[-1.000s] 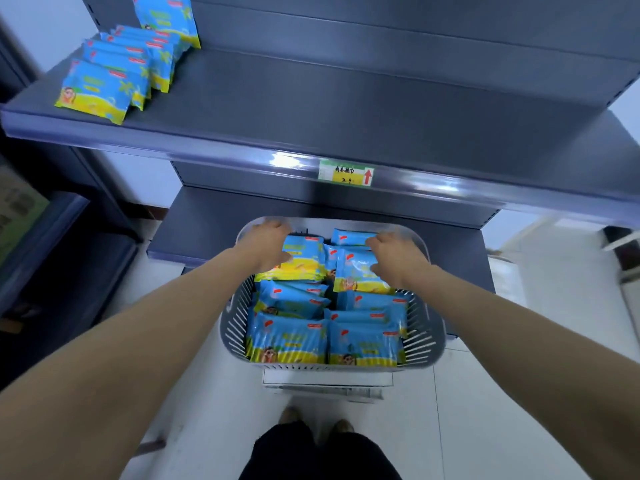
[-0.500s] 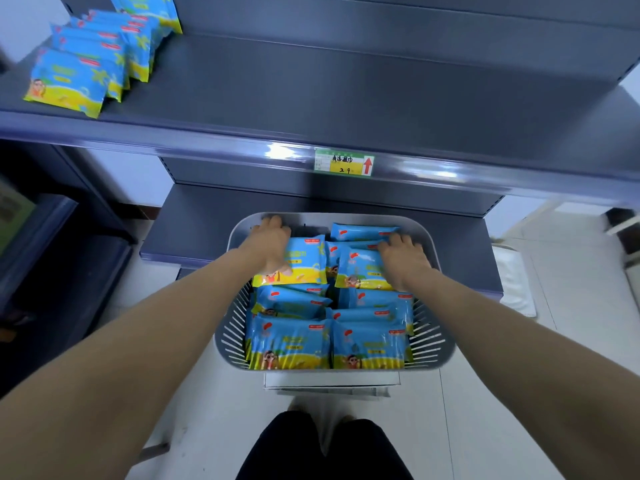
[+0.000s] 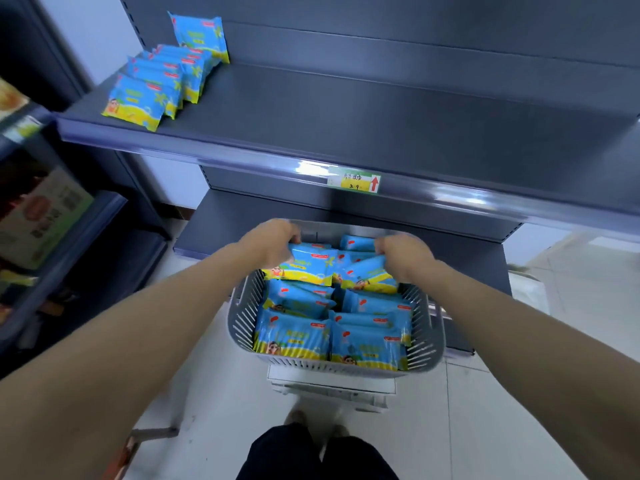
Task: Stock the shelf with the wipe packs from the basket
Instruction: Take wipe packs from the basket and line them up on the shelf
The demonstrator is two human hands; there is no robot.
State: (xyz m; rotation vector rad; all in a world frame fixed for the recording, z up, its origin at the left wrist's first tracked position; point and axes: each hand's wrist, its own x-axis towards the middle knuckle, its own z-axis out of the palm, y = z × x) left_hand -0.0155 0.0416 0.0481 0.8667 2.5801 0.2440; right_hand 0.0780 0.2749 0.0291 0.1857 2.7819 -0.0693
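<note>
A grey slotted basket (image 3: 242, 320) stands below me, filled with several blue and yellow wipe packs (image 3: 292, 336). My left hand (image 3: 268, 242) is shut on the far edge of one wipe pack (image 3: 306, 266) at the basket's back left. Beside it, my right hand (image 3: 403, 256) grips another wipe pack (image 3: 367, 277) at the back right. Both packs are tilted up out of the pile. On the dark shelf (image 3: 346, 109) above, a row of several stocked packs (image 3: 152, 88) sits at the far left.
A price tag (image 3: 353, 183) is clipped to the shelf's front rail. A lower shelf (image 3: 221, 223) runs behind the basket. Another rack with boxed goods (image 3: 38, 216) stands at the left. The basket rests on a white stool (image 3: 329, 388) over a tiled floor.
Both hands have closed on packs at the basket's back and tilted them up. My view has swung left, so the stocked row now sits further right in the view.
</note>
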